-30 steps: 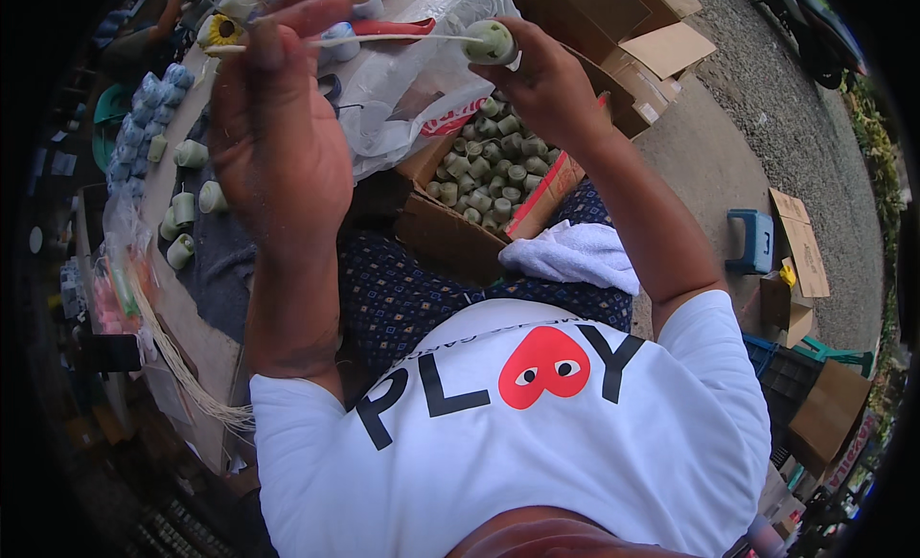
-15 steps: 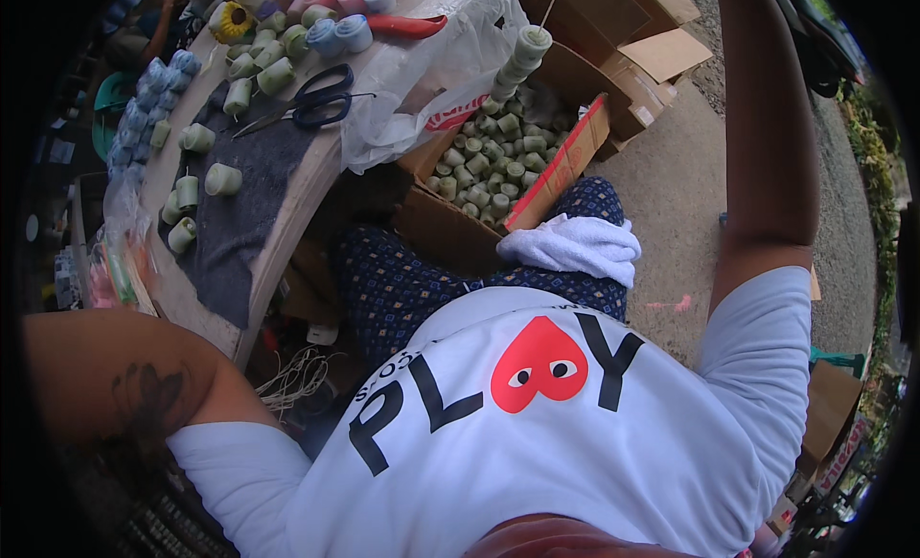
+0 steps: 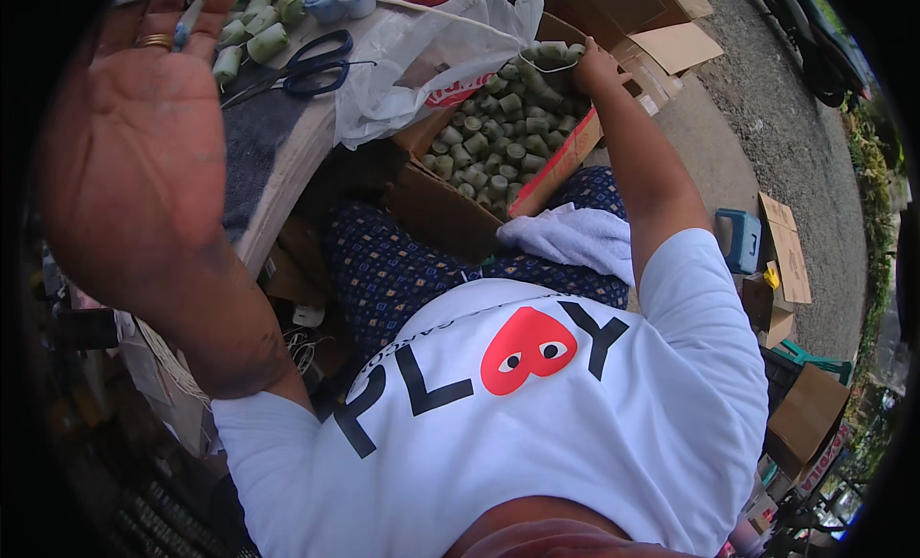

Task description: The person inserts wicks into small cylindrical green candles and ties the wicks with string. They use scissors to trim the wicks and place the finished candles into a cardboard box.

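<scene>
My left hand [image 3: 153,146] is raised close to the camera over the table, palm toward me. Its fingertips are cut off at the top edge. Across those fingers runs a white cord [image 3: 412,4], stretched rightward toward the cardboard box [image 3: 450,213]. Many small pale-green cylinders [image 3: 508,155] fill that box. Above its far right corner, my right hand [image 3: 599,67] has its fingers closed at a short row of pale-green cylinders [image 3: 550,51]. A thin pale loop hangs beside this row. The right fingertips are partly hidden.
Dark-handled scissors [image 3: 318,69] lie on a dark cloth [image 3: 264,165] on the table. A plastic bag [image 3: 383,88] hangs over its edge. A white towel [image 3: 565,237] rests on my lap. More cartons [image 3: 671,50] stand behind the box, and a blue case [image 3: 738,240] is at right.
My right arm has come down from high at the right to the box. My left hand has risen into view. The hanging stack of cylinders has lowered, and the cord now runs sideways.
</scene>
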Motion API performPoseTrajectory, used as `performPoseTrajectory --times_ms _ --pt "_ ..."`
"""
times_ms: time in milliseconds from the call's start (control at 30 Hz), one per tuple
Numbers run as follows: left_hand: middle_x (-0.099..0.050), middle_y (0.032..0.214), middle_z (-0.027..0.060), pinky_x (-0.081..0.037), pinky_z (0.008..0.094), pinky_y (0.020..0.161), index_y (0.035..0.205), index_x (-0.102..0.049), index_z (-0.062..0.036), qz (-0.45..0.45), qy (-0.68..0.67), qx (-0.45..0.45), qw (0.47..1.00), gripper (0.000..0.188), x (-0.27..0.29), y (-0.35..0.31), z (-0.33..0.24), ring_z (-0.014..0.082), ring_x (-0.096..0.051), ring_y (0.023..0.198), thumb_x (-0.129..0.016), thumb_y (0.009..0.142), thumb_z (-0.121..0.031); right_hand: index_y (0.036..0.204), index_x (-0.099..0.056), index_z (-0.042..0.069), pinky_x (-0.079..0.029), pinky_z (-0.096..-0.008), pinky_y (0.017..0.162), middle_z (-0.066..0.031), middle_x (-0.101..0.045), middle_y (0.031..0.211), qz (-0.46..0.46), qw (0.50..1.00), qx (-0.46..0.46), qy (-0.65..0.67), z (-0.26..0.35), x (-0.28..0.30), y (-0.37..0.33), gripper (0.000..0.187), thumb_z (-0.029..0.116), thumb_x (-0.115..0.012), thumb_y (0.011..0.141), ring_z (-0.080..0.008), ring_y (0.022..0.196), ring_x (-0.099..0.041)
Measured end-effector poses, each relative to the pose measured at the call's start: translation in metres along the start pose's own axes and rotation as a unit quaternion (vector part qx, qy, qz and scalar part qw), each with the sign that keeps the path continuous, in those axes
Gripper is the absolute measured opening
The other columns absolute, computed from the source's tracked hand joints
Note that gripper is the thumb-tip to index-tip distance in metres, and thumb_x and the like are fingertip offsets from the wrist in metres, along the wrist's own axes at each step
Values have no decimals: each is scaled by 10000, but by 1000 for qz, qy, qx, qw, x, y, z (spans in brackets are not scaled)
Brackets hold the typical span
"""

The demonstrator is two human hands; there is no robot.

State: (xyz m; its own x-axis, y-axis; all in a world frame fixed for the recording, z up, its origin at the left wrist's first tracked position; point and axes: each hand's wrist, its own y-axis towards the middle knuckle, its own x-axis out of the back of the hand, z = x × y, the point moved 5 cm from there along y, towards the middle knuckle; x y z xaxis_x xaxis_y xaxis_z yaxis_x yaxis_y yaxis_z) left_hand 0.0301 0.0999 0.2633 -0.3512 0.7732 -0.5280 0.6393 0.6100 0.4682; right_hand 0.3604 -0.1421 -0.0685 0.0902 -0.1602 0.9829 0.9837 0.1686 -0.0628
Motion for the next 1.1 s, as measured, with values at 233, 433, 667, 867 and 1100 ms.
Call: performPoseTrajectory --times_ms 233,433,667,867,1100 --pt "-580 1112 36 -398 239 896 1086 -638 -61 224 181 135 948 243 -12 -58 195 126 -490 1040 -541 928 -217 1225 -510 10 -379 -317 974 -97 -587 1145 333 595 206 701 76 83 -116 429 345 -411 975 -165 1104 -524" --pt "-495 1232 75 -349 313 988 1275 -460 -47 232 68 355 903 394 32 -95 305 168 -483 1122 -482 954 -274 1044 -605 8 -396 -213 585 32 -484 686 270 677 169 663 39 67 -158 296 261 -474 963 -50 619 -444" --pt "-541 1134 185 -441 367 902 1282 -411 -16 324 463 468 680 713 153 -255 450 275 -533 1062 -760 709 -256 961 -586 19 -319 -167 534 67 -477 684 204 715 48 667 -11 50 -173 182 188 -524 941 -9 590 -382" --pt "-586 1065 183 -460 412 835 1070 -508 -49 377 522 390 658 505 139 -260 445 371 -565 986 -765 679 -237 951 -581 29 -384 -185 592 32 -568 785 217 747 52 627 -9 55 -188 135 151 -601 896 -31 670 -474" --pt "-586 1013 69 -484 285 780 1075 -535 -70 246 352 313 847 386 96 -169 340 166 -580 937 -721 737 -72 912 -628 33 -456 -236 654 -61 -624 772 132 872 165 442 -7 86 -192 103 118 -638 854 -103 701 -583"
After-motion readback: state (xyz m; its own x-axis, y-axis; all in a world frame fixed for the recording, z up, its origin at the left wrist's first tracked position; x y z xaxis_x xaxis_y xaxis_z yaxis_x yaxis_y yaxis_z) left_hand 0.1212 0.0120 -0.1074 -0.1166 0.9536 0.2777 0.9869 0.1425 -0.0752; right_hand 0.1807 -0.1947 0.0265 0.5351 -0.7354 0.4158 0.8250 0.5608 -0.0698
